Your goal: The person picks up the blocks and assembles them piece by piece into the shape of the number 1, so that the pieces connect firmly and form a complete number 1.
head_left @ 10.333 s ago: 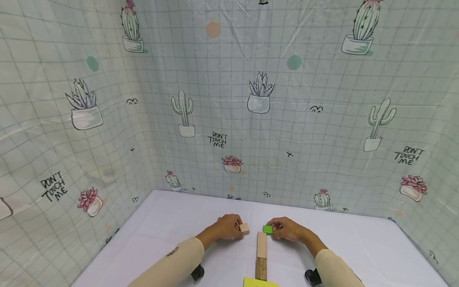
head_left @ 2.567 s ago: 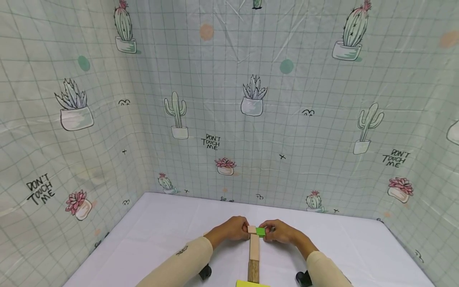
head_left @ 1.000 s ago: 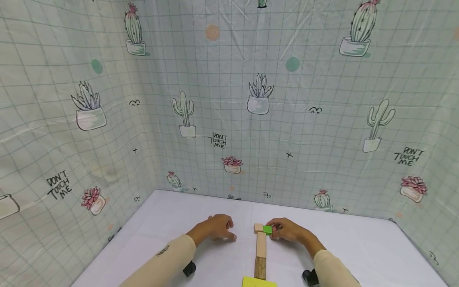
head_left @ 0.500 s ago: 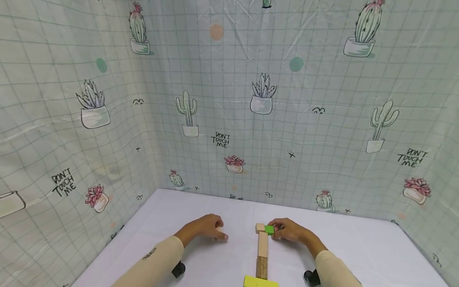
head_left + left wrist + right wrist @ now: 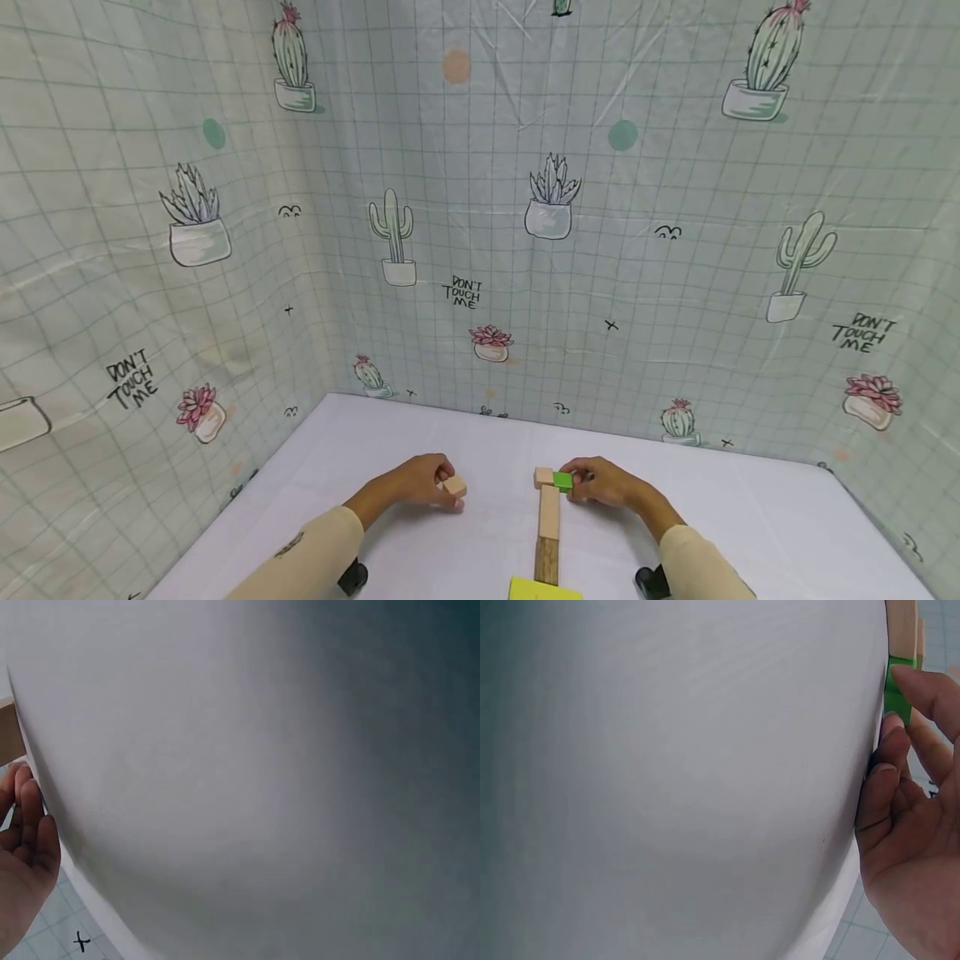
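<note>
My left hand (image 5: 420, 481) holds a small pale wooden block (image 5: 454, 486) between thumb and fingers, left of the block row. The left wrist view shows only part of this hand (image 5: 30, 855) at its edge, below a brown block face (image 5: 10, 733). My right hand (image 5: 603, 482) pinches a green block (image 5: 562, 482) at the far end of the row. Touching the green block on its left is another pale wooden block (image 5: 543, 477). In the right wrist view, thumb and fingers of the right hand (image 5: 915, 817) are on the green block (image 5: 898, 705).
A long pale block (image 5: 550, 512), a darker brown wooden block (image 5: 547, 560) and a yellow block (image 5: 543, 590) run in line toward me on the white tabletop (image 5: 480, 542). Cactus-print cloth (image 5: 480, 250) hangs behind and at the sides.
The left hand left the placed pale block, moved left and now holds another small wooden block, lately hidden behind its fingers. The right hand stays on the green block.
</note>
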{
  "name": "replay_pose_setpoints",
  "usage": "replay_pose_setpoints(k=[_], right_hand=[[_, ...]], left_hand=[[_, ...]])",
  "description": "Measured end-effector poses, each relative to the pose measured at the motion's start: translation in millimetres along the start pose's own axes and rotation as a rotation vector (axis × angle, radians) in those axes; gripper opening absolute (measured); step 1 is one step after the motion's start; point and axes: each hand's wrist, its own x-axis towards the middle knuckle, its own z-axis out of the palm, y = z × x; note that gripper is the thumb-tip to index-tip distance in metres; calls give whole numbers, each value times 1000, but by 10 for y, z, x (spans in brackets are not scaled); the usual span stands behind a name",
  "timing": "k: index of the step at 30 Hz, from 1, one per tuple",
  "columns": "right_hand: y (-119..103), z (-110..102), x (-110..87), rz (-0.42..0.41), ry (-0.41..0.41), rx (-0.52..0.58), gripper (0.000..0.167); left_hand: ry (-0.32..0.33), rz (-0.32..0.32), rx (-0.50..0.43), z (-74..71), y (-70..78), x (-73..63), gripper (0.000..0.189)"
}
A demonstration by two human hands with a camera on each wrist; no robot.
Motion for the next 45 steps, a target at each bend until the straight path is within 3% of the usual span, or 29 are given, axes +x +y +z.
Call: replay_pose_setpoints(k=[8, 30, 45], right_hand=[[10, -52, 11, -47, -24, -2, 36], [-8, -3, 12, 20, -1, -7, 34], [20, 26, 21, 23, 6, 14, 34]], left_hand=[[12, 23, -34, -27, -5, -47, 41], [21, -9, -31, -5, -28, -5, 34], [6, -11, -52, -3, -17, -25, 29]])
